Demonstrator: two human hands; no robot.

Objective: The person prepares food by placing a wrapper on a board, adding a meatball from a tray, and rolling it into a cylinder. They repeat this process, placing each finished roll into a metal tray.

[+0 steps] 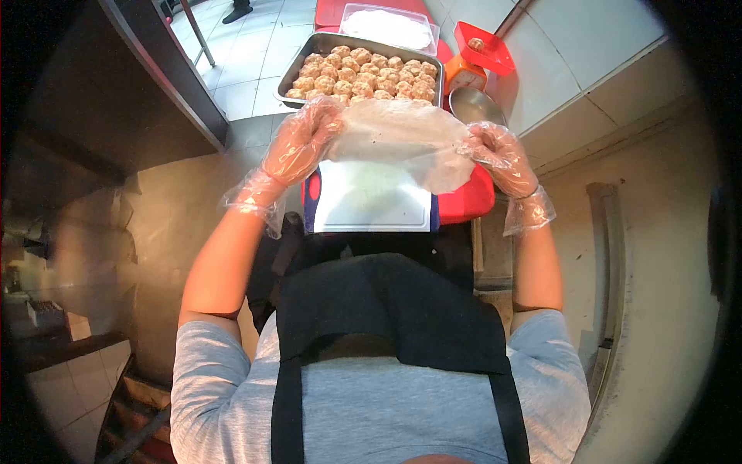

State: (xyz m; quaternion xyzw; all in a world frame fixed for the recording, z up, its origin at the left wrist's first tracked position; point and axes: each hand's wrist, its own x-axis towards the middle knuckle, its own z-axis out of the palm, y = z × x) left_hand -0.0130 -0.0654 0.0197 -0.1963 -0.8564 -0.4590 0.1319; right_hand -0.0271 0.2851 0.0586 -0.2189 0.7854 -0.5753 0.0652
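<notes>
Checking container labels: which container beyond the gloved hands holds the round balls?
The rectangular metal tray, packed with rows of brownish balls. The clear plastic tub behind it holds something white, and the steel bowl shows none.

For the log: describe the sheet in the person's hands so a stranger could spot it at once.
Find the metal tray of browned balls at the top. Just nearer the person, the left hand and right hand, both in clear gloves, hold up the thin sheet over a white board. Unlike that flat, opaque board, it is translucent and crinkled.
</notes>
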